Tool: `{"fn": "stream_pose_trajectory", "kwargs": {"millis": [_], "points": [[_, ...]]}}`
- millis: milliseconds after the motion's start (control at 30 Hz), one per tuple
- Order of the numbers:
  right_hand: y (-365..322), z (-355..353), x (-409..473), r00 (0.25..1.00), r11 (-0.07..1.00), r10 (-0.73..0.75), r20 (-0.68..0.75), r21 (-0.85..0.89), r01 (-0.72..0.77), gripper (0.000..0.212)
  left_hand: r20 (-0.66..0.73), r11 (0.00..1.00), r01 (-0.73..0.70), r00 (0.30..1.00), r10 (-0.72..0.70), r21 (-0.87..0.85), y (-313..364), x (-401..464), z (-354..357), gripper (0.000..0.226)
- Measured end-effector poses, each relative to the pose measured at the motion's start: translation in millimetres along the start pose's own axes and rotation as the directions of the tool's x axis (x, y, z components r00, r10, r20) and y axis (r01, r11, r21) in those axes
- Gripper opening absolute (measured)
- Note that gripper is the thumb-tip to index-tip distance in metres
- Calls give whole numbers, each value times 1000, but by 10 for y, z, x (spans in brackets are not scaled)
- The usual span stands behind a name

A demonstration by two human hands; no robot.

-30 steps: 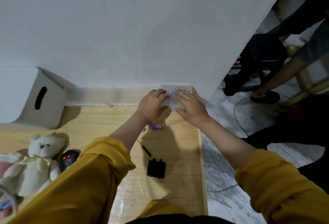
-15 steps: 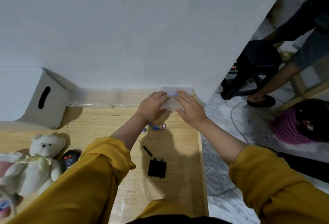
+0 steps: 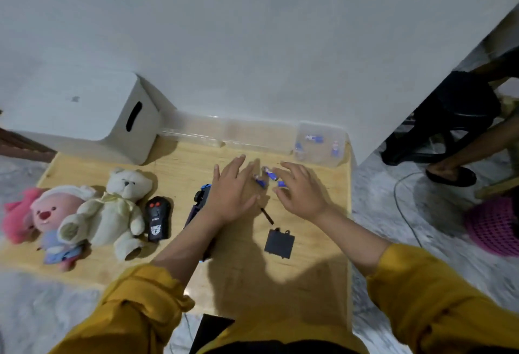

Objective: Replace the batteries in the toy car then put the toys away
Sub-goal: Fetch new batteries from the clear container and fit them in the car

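Observation:
My left hand [image 3: 231, 193] and my right hand [image 3: 302, 193] hover open, fingers spread, over a few loose blue batteries [image 3: 269, 173] on the wooden board [image 3: 317, 277]. A clear plastic box [image 3: 320, 144] holding more blue batteries stands by the wall just beyond them. The blue toy car [image 3: 200, 200] lies mostly hidden under my left forearm. Its black battery cover [image 3: 279, 243] and a small black screwdriver [image 3: 267, 215] lie on the board below my hands. A black remote control [image 3: 157, 218] sits left of the car.
A white teddy bear [image 3: 118, 210] and a pink plush doll [image 3: 45, 213] lie at the left. A white bin [image 3: 84, 117] with a handle slot stands at the back left against the wall. A person's leg and a pink basket [image 3: 494, 227] are on the floor at right.
Both hands have let go of the clear battery box and drawn back toward me, now spread above the loose batteries. The camera has tilted down, bringing more of the toys into view.

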State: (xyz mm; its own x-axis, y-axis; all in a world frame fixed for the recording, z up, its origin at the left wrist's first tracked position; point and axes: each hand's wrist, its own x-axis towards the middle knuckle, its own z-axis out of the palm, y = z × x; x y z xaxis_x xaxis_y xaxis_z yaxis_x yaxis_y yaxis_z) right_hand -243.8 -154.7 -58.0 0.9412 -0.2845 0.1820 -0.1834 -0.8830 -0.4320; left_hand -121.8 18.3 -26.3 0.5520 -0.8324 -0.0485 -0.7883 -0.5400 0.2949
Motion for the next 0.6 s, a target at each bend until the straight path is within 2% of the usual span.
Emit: {"fn": "stream_pose_trajectory", "kwargs": {"millis": [167,233,300,400,500,600], "points": [[-152,298,134,978,995,79,191,-78,-65,60,-26,986,158,987,-159,-44,-231,-447,-103,80],[-198,383,173,981,988,94,172,-137,-70,53,-26,968,220,974,-225,-119,-322,-641,-128,85],[-245,433,185,991,987,107,85,-128,-95,37,-6,934,268,961,-277,-236,-412,-821,-135,87],[-288,464,189,993,986,121,6,-114,-119,22,153,824,356,935,-321,-442,-521,-1011,-158,89],[-315,447,221,989,979,120,87,-173,-104,27,283,752,401,914,-291,-523,-581,-1081,-200,93],[-342,398,252,980,983,79,183,-178,-46,28,357,698,447,890,-284,-560,-602,-1058,-230,96]]}}
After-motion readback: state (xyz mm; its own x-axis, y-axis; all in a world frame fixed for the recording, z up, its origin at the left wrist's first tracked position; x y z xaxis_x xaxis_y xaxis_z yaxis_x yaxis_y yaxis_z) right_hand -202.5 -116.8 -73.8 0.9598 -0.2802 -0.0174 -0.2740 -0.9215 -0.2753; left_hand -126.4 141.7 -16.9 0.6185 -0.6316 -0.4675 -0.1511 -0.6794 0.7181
